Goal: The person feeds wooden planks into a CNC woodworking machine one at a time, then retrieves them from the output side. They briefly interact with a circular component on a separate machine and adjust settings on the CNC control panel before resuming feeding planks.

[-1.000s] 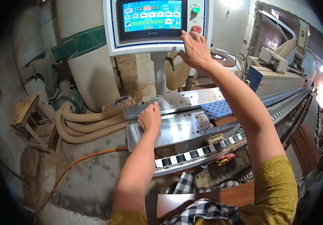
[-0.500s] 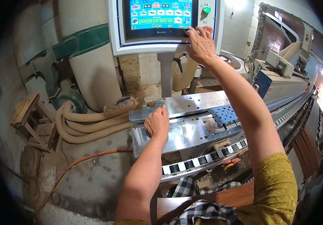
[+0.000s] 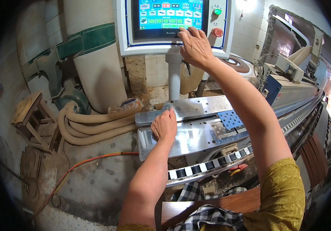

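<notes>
My right hand [image 3: 197, 47] reaches up to the control panel [image 3: 127, 45]. Its fingers are stretched out and slightly bent, with the tips at the lower edge of the lit touch screen [image 3: 172, 16]; exact contact I cannot make out. My left hand [image 3: 164, 125] rests closed on the steel machine bed [image 3: 190, 139], by the long slot between its two plates. The fingers are curled under, so anything inside them is hidden. A green button [image 3: 217, 12] and a red mushroom button [image 3: 217, 32] sit to the right of the screen.
Ribbed hoses [image 3: 100, 133] run left from the bed toward a green blower [image 3: 73, 102]. A wooden stool [image 3: 38, 123] stands at far left. Along the bed's near side runs a roller strip [image 3: 195, 169]. Close to me lies a brown board [image 3: 227, 206]. An orange cable [image 3: 100, 156] crosses the floor.
My right hand has shifted left along the screen's lower edge, uncovering the red button. My left hand stays on the bed. The whole view has moved slightly.
</notes>
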Demonstrator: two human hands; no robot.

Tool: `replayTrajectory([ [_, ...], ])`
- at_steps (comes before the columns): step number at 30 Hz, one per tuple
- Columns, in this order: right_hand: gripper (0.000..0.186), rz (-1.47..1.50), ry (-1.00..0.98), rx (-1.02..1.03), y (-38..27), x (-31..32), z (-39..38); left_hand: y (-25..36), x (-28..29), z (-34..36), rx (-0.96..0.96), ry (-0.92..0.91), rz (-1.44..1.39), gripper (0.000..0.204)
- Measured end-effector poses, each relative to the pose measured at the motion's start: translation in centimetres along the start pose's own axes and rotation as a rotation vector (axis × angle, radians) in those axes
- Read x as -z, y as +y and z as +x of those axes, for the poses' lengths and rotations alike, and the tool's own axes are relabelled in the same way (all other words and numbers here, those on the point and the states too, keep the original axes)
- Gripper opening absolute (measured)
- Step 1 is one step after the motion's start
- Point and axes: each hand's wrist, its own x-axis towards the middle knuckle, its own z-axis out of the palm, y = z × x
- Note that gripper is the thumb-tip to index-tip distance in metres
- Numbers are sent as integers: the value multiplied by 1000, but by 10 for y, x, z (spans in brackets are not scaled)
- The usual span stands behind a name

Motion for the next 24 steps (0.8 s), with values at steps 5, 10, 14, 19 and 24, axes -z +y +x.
replayTrajectory([
  [5,28,23,-2,-29,2,-5,3,-4,-4,0,-22,29,-35,41],
  [10,29,30,-27,-39,3,-6,2,-4,-6,0,-23,30,-31,41],
  [14,28,24,4,-10,0,-2,7,0,0,0,12,-31,4,36],
  [19,27,38,-26,9,-6,-2,13,2,4,0,10,-22,1,36],
  [24,27,36,-13,32,-10,-7,16,2,3,0,2,-12,-15,37],
])
